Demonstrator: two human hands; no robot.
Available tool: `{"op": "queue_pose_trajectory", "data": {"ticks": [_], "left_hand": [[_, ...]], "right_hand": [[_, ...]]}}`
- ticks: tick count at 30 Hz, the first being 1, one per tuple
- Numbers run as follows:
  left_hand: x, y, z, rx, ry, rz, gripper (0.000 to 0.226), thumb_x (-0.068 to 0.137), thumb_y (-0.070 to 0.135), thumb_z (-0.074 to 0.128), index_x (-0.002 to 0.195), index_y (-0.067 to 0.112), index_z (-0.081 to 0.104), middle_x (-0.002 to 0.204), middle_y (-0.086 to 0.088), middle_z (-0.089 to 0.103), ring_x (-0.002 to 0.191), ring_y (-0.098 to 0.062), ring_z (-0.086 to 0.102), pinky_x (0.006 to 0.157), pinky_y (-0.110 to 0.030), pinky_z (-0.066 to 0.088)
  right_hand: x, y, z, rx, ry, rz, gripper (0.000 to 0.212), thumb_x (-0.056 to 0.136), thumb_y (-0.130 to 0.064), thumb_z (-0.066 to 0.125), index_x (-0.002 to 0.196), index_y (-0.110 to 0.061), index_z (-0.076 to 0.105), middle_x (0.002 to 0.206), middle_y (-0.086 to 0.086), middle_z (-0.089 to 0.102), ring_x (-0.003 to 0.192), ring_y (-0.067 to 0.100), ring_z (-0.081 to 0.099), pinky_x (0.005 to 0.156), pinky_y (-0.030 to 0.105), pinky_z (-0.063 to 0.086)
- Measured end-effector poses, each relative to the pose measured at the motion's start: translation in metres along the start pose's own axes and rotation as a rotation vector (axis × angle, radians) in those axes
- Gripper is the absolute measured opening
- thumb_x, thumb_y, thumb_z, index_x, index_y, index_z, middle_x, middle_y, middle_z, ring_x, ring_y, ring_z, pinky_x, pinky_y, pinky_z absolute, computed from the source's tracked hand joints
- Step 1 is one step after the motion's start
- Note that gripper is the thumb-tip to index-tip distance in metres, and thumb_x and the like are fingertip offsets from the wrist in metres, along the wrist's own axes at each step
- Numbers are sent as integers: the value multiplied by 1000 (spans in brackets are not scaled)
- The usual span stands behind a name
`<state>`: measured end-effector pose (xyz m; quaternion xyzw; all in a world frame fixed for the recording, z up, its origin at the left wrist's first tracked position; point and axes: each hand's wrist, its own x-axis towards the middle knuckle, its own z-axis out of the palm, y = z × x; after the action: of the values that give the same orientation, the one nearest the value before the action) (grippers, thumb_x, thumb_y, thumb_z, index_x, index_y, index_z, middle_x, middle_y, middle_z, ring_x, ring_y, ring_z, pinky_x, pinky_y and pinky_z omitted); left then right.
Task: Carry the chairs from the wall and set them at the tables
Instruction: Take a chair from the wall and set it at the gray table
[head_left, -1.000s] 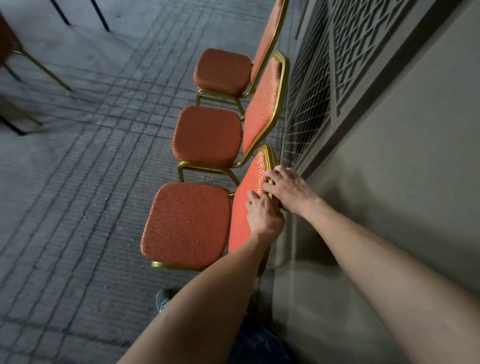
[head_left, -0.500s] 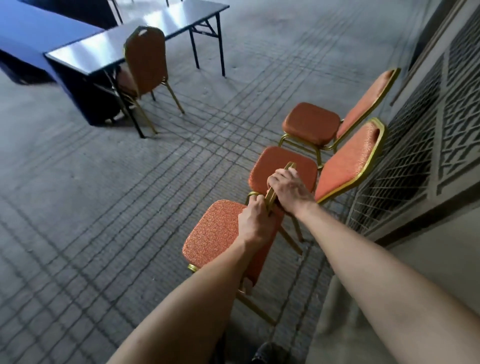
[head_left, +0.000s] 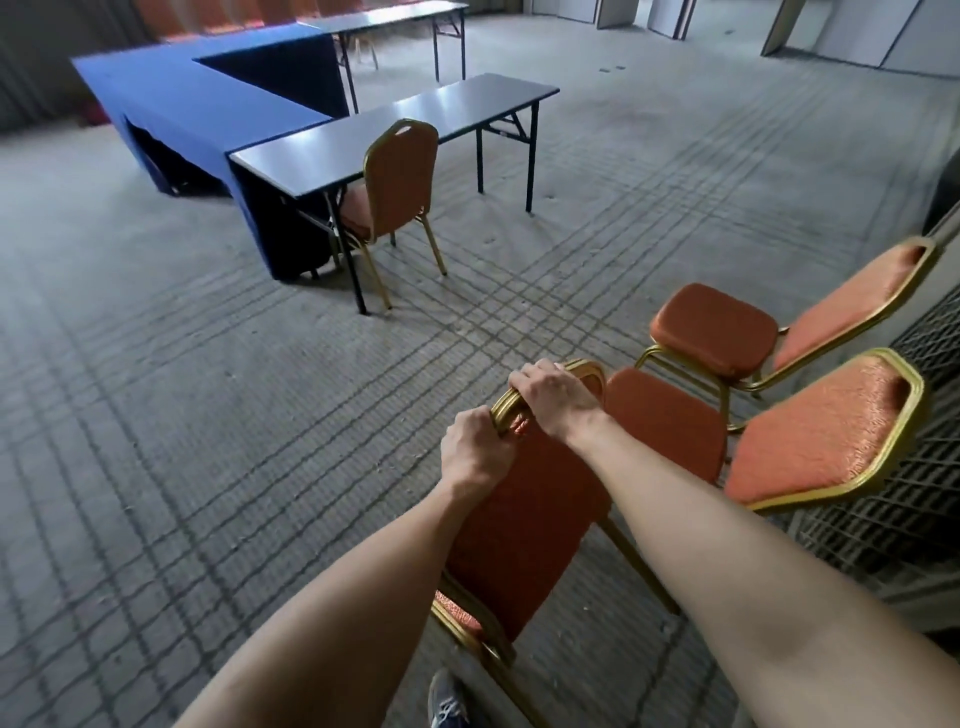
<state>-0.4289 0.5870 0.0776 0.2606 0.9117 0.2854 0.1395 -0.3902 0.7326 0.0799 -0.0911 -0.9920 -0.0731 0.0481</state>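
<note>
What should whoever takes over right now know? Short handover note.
Hands: left hand and right hand both grip the top rail of the held chair, fingers curled over it.
Held chair: tilted, its back facing the person, away from the wall.
Done: one set chair stands at the grey table.
Left: place the held chair, then the near wall chair and far wall chair.
</note>
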Motion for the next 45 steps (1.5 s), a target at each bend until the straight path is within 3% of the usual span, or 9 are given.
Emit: {"op": "queue_pose_trajectory", "data": {"ticks": [7,11,17,20,23,29,38,41,45], "left_hand": [[84,-44,-53,104,88,-5,29,78,41,58,85,16,72,81,-5,71,81,-29,67,76,-35,53],[123,-48,-76,178,121,54,31,81,42,55,87,17,73,84,-6,71,83,-31,67,75,-35,49],[160,-50,-115,218,122,167,27,79,40,60,86,18,73,85,-8,72,84,-35,67,78,-37,52],[180,-61,-129,234,159,172,25,79,41,61,81,19,72,80,-5,71,78,-32,67,73,-35,49],[208,-65,-134,291,212,155,28,78,44,58,78,20,73,72,0,68,69,-24,65,66,-31,41],[297,-61,-148,337,301,126,29,82,43,53,69,22,68,59,8,59,56,-14,56,61,-28,34],[457,-61,-190,370,342,15,23,82,38,56,69,22,66,60,9,54,60,-17,51,65,-30,32],[507,-54,-191,346,326,18,21,83,37,56,70,23,66,63,8,56,63,-18,54,66,-31,33],[583,-48,-179,374,276,75,19,81,36,55,73,22,65,73,2,67,70,-24,63,66,-33,36]], "right_hand": [[88,-16,3,-67,70,-67,20,90,-4,51,107,-10,56,99,9,63,92,29,62,76,41,54],[127,-12,-6,25,54,-52,19,97,-13,48,114,-7,54,105,11,59,101,28,57,79,42,54],[162,0,-17,264,30,129,34,82,-36,73,104,-11,62,107,11,58,108,31,53,82,43,49],[186,-7,-21,341,3,185,27,82,-35,69,98,-15,61,102,11,66,102,33,62,81,39,49],[214,-7,-22,255,-15,147,25,84,-30,63,104,-15,56,98,13,71,94,35,68,78,39,50],[297,22,-11,292,103,74,16,87,-24,57,98,-13,56,93,13,71,87,37,68,73,41,50],[462,73,2,300,231,-120,14,91,-25,56,89,-13,62,77,8,71,70,32,69,64,34,48],[508,97,17,244,256,-158,23,91,-34,54,85,-13,60,72,7,69,64,31,69,59,33,46],[566,142,42,212,243,-188,55,87,-60,30,87,-13,59,74,7,70,66,31,69,60,34,47]]}}
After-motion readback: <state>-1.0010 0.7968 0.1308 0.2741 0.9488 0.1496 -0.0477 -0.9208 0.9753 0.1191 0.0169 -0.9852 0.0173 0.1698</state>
